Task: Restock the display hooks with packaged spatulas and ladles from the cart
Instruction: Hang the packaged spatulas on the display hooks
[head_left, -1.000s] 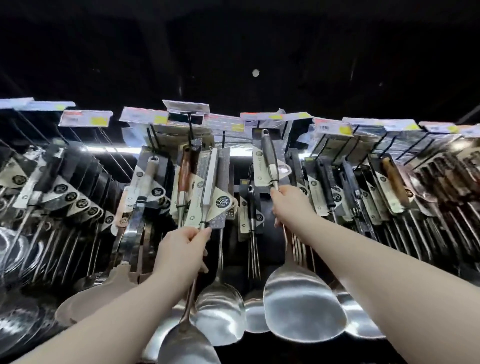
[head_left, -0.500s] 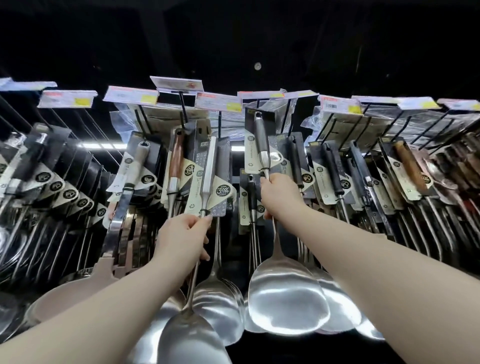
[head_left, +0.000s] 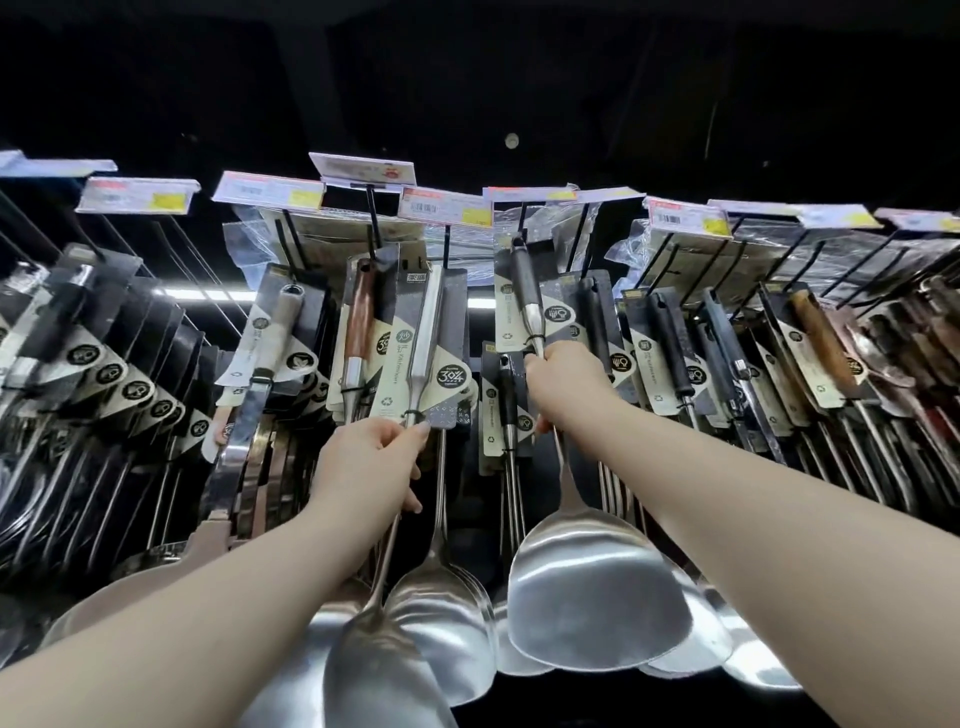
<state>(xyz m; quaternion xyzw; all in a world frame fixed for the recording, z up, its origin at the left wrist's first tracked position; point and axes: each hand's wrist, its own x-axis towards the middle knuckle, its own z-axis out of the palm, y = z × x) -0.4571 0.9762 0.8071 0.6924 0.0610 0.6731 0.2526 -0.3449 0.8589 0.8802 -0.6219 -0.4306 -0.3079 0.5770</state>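
My left hand (head_left: 363, 467) grips the steel shaft of a packaged spatula (head_left: 423, 358) just under its grey and cream card, which is raised to a black hook (head_left: 373, 218). The blade of this all-steel spatula hangs below my forearm. My right hand (head_left: 563, 387) is closed on the shaft of a black-handled spatula (head_left: 592, 587), whose card top (head_left: 524, 270) sits up at another hook under the price tags. Its broad shiny blade hangs between my arms.
Rows of carded spatulas and ladles (head_left: 670, 353) fill hooks left and right, packed closely. Price tags (head_left: 447, 208) stick out above each hook. Steel blades (head_left: 441, 613) crowd the space under my hands. A dark ceiling lies above.
Both hands have lifted their spatulas slightly higher toward the hooks. My view has tilted, so the whole rack sits lower in the frame.
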